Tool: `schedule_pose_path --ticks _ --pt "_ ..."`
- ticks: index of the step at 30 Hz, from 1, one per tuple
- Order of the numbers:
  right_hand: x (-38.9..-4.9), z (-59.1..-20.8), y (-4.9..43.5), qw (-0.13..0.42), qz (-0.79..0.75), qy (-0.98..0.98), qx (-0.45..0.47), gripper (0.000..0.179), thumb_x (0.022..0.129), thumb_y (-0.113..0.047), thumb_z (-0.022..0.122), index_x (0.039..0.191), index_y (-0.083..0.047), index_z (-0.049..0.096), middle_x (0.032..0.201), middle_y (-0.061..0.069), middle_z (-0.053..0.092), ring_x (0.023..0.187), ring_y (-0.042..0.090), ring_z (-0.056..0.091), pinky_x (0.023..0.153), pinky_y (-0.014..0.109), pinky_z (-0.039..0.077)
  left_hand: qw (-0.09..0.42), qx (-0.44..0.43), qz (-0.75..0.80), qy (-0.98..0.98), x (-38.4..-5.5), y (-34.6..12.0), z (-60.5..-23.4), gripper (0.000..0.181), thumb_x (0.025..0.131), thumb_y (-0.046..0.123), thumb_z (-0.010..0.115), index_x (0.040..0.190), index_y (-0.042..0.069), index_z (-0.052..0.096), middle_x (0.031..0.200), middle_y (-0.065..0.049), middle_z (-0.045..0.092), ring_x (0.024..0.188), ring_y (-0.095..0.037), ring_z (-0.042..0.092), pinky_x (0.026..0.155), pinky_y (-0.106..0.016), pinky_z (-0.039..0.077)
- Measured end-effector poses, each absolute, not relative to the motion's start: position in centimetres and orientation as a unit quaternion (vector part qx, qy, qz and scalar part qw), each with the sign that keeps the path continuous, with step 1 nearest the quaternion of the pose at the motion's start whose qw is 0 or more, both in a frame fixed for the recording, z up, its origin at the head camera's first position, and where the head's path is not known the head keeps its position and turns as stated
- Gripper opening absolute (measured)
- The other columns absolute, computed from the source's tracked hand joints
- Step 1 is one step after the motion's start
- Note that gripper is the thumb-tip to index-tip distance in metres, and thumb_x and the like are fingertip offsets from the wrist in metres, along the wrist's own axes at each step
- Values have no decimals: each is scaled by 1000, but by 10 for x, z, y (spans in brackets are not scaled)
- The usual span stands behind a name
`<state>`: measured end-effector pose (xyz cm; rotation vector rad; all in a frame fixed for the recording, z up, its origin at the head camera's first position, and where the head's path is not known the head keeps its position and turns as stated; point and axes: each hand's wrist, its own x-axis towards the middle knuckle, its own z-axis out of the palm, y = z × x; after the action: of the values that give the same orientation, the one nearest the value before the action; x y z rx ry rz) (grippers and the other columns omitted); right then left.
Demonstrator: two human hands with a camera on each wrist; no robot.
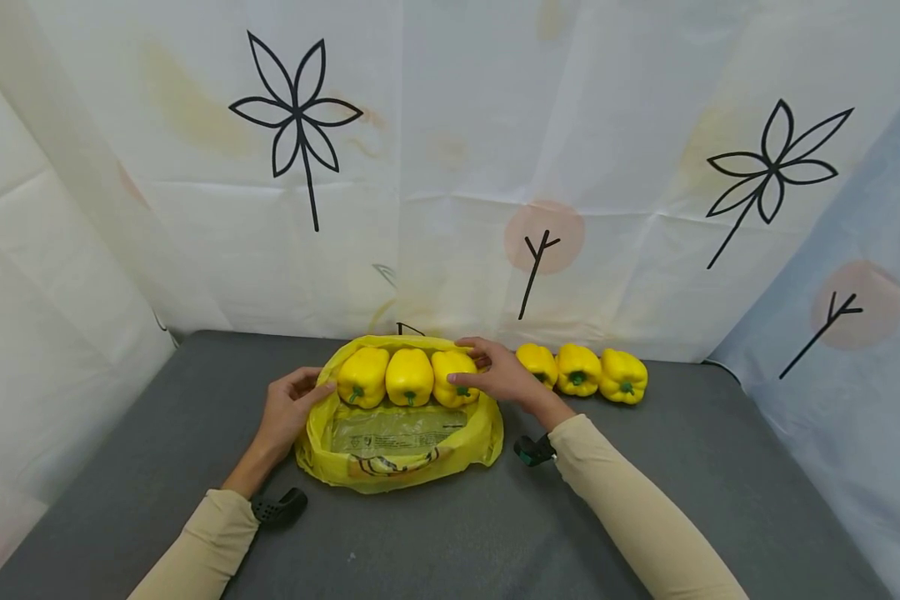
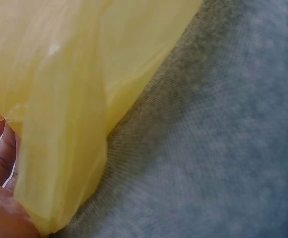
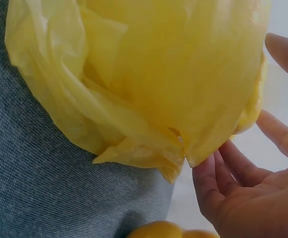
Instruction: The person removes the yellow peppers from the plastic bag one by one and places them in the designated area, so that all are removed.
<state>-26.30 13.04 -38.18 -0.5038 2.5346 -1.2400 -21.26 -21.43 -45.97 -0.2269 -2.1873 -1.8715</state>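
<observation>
The right grip (image 1: pixel 498 373) covers part of the yellow pepper (image 1: pixel 447 361) beneath it; print (image 1: pixel 393 442) on the yellow bag (image 1: pixel 317 450), between the 2 grips, is too small to read. The left wrist view's edge crops the left grip (image 2: pixel 2 173), fingertips hidden behind the bag. Below the right grip, yellow shapes (image 3: pixel 156 230) are cut off

Plain beige long sleeves (image 1: pixel 208 542); black perforated left wristband (image 1: pixel 272 509); black right wristband (image 1: pixel 537 451) with small green patch (image 1: pixel 524 455)
</observation>
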Motion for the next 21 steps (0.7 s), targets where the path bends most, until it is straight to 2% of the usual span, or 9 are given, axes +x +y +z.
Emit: schedule_pose_path --ticks 5,21 --pt "-262 -384 129 139 -422 879 -174 68 94 -38 74 154 -20 46 149 15 48 129 34 50 100 51 47 128 -82 -641 -752 -213 -214 -459 31 99 11 68 120 -11 65 96 3 68 84 -9 64 72 -21 56" --pt "-262 -384 129 164 -436 866 -181 81 90 -33 80 158 -20 38 154 15 43 135 33 47 102 49 47 128 -73 -645 -750 -211 -212 -457 30 98 9 69 119 -12 65 99 -2 68 85 -9 64 72 -21 55"
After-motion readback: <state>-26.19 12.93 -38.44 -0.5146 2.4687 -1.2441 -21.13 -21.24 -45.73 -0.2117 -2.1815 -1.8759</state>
